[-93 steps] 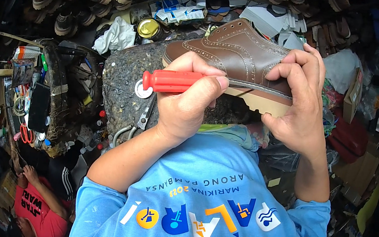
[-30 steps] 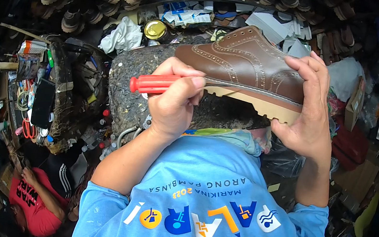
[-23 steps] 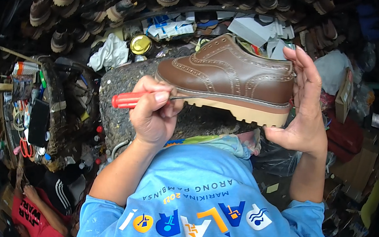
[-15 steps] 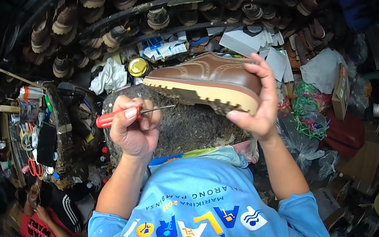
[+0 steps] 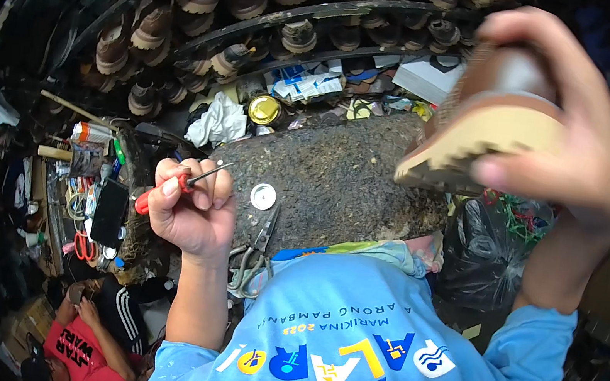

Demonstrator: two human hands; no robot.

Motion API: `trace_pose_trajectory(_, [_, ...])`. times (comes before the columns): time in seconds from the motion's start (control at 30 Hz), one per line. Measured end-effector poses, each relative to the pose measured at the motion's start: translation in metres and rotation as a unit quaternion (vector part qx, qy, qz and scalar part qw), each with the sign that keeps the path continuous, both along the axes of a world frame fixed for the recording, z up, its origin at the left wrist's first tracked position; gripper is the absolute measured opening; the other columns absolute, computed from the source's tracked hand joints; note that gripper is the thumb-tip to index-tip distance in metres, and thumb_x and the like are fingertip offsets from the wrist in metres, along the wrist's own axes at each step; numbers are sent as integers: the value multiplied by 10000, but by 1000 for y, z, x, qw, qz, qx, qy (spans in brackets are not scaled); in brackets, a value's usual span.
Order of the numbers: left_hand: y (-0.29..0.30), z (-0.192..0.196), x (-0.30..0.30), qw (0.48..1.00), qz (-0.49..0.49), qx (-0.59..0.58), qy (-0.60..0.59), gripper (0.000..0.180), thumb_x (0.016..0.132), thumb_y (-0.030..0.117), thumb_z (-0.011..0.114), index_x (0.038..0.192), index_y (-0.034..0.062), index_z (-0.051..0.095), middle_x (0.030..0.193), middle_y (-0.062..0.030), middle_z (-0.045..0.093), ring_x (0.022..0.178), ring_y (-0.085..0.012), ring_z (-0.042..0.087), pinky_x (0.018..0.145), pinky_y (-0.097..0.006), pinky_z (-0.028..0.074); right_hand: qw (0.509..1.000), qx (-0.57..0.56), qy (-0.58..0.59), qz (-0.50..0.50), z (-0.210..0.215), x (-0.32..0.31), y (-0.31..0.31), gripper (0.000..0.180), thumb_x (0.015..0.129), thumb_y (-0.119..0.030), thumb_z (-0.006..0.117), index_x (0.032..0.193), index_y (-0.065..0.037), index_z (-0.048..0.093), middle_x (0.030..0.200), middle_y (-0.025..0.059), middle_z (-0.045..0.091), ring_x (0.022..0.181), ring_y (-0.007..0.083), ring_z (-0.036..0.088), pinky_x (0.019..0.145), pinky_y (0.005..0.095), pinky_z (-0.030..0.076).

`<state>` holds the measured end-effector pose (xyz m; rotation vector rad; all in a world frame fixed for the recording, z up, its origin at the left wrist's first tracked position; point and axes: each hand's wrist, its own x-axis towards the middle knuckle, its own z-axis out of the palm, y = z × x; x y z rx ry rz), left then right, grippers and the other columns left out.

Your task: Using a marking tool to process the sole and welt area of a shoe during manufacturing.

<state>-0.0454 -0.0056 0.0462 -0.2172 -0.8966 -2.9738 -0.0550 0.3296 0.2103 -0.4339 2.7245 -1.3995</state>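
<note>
My left hand (image 5: pixel 197 210) is closed around the red handle of a screwdriver-like tool (image 5: pixel 206 171), its thin metal shaft pointing up and right. Raised at the upper right, my right hand (image 5: pixel 588 144) grips a brown leather shoe (image 5: pixel 478 121) by its heel end. The shoe's thick cream sole with a toothed tread faces me, and its toe points down and left. Motion blurs the shoe and this hand. Below them lies a dark, rough work block (image 5: pixel 347 165). A pair of scissors (image 5: pixel 265 236) and a small round white lid (image 5: pixel 263 196) rest at its left end.
Racks of brown shoes (image 5: pixel 299 36) curve along the back. A yellow-lidded can (image 5: pixel 264 110) and a crumpled white cloth (image 5: pixel 219 121) sit behind the block. Tools and a dark phone (image 5: pixel 110 213) lie at left. Another person in a red shirt (image 5: pixel 89 351) sits lower left. Plastic bags (image 5: pixel 487 255) are at right.
My right hand has swung the shoe up and right, closer to the camera, turning its heel toward me. The scissors and white lid now show. My left hand still holds the tool.
</note>
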Motion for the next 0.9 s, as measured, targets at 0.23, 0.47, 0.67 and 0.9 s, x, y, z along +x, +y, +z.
trace_pose_trajectory(0.23, [10, 2, 10, 999, -13, 8, -48, 126, 795, 165, 580, 727, 69, 533, 550, -50, 463, 482, -116, 358, 464, -250, 289, 963, 218, -105, 117, -88, -68, -66, 742, 797, -629, 630, 1165, 16, 602, 1050, 236, 632, 1035, 358, 604, 900, 394, 474])
trace_pose_trajectory(0.47, [-9, -6, 20, 996, 15, -22, -80, 104, 777, 163, 589, 730, 74, 565, 559, -44, 494, 480, -111, 370, 467, -253, 303, 984, 64, -76, 146, -171, -80, -93, 350, 884, -275, 639, 1095, 4, 636, 1013, 178, 679, 989, 284, 643, 879, 365, 480])
trace_pose_trajectory(0.67, [-16, -15, 26, 994, 19, -33, -106, 99, 771, 161, 586, 728, 72, 587, 568, -44, 526, 473, -115, 373, 465, -254, 313, 917, -47, -255, 303, -194, -113, -98, 300, 895, -217, 648, 1098, 5, 643, 932, 35, 670, 857, 93, 576, 786, 259, 451])
trace_pose_trajectory(0.9, [-15, -21, 30, 990, 28, -31, -131, 91, 770, 161, 585, 734, 77, 588, 570, -40, 523, 472, -108, 368, 459, -250, 308, 861, -91, -359, 348, -221, -144, -101, 297, 893, -190, 658, 1125, -5, 641, 974, 12, 662, 903, 71, 578, 830, 231, 453])
